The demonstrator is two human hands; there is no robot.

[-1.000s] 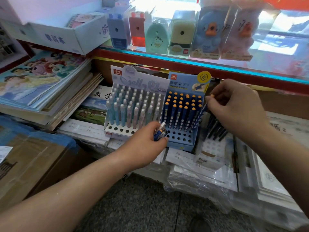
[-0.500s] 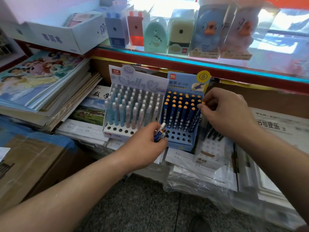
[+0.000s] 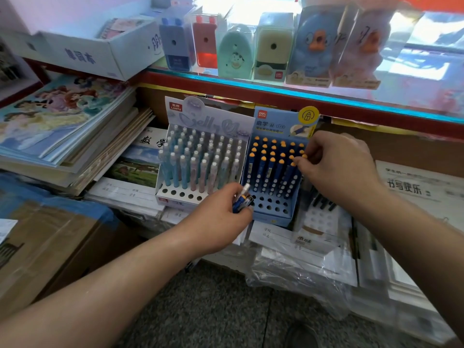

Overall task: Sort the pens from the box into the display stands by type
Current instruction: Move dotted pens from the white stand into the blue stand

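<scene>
Left hand [image 3: 218, 217]: fingers curled round a small bundle of blue pens [image 3: 241, 201], at the blue display stand's [image 3: 272, 216] front-left corner. Right hand [image 3: 336, 167]: fingers pinch an orange-capped pen [image 3: 289, 177] at the stand's right edge. Pastel pen stand [image 3: 175, 195] touching, left.

I see two display stands just beside each other: the left stand [image 3: 175, 194] and the right stand [image 3: 271, 218]. Both sit on piles of notebooks [image 3: 125, 193], under the shelf edge [image 3: 276, 92]. On this shelf stands a row of boxed sharpeners [image 3: 273, 46]. Left of the stands lies a stack of books [image 3: 62, 126]; before it, a cardboard box [image 3: 50, 247]. A third stand [image 3: 319, 222] is at the right, lower. My left hand [image 3: 221, 217] holds pens [image 3: 242, 199] before the stands; my right hand [image 3: 336, 164] pinches a pen [image 3: 290, 177] in the right stand's right side.
</scene>
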